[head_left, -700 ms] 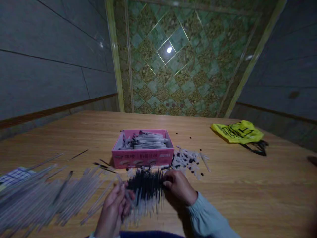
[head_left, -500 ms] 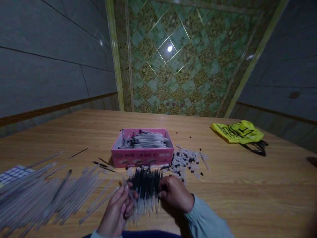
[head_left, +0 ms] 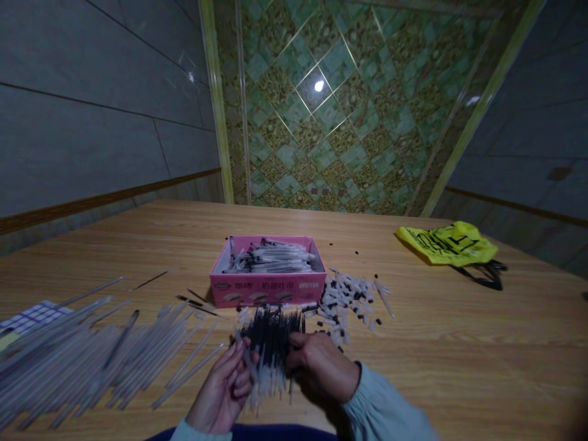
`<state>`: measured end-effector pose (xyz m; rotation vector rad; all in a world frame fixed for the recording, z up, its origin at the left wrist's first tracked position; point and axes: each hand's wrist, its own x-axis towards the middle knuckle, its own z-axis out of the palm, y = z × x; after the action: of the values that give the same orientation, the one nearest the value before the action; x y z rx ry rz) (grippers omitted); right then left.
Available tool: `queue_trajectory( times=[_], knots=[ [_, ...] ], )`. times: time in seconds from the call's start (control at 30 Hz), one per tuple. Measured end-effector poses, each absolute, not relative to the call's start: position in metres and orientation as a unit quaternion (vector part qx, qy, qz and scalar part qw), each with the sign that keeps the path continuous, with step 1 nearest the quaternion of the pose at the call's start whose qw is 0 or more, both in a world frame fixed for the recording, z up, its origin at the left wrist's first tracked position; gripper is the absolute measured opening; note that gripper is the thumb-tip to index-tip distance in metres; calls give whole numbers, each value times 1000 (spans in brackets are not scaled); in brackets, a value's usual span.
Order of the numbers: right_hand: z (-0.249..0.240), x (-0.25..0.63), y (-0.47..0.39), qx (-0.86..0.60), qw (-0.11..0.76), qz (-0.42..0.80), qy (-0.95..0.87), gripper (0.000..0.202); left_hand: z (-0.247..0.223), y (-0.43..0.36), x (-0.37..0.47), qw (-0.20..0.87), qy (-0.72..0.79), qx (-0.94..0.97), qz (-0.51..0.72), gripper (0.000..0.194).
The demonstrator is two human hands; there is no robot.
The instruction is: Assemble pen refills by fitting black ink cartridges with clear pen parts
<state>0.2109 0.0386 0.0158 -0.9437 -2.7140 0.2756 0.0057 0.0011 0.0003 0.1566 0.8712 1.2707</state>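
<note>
My left hand (head_left: 226, 383) is closed on a clear plastic tube, held slanted at the left edge of a pile of black refills (head_left: 272, 337). The refills have pale lower ends pointing towards me. At the pile's right side, my right hand (head_left: 324, 366) has its fingers pinched together against the refills; what they grip is hidden. Just behind the pile stands a pink box (head_left: 269, 290) holding many pens. Many clear tubes (head_left: 68, 361) lie spread on the table to the left.
Small white and black caps (head_left: 346, 297) are scattered right of the box. A yellow bag (head_left: 448, 244) and a black strap-like item (head_left: 482, 274) lie at the back right. A checked cloth (head_left: 37, 317) is at the far left of the wooden table (head_left: 459, 367).
My right hand has shifted slightly left, further over the refills. The left hand still holds its tube. The whole view has moved a little.
</note>
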Motion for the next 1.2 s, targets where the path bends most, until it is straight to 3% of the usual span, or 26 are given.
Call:
queue_trajectory(
  times=[0.1,0.27,0.37,1.2],
  knots=[
    [27,210,35,-284,227,116,-924,16,-1,1,3,717,399,46,569,12],
    [64,203,8,-202,470,134,-849,18,5,1,3,713,362,-8,601,17],
    [74,198,-9,-127,543,154,-816,18,11,2,5,718,335,-37,608,22],
    [64,189,-16,-142,547,135,-814,20,12,-1,11,719,384,-6,580,17]
  ],
)
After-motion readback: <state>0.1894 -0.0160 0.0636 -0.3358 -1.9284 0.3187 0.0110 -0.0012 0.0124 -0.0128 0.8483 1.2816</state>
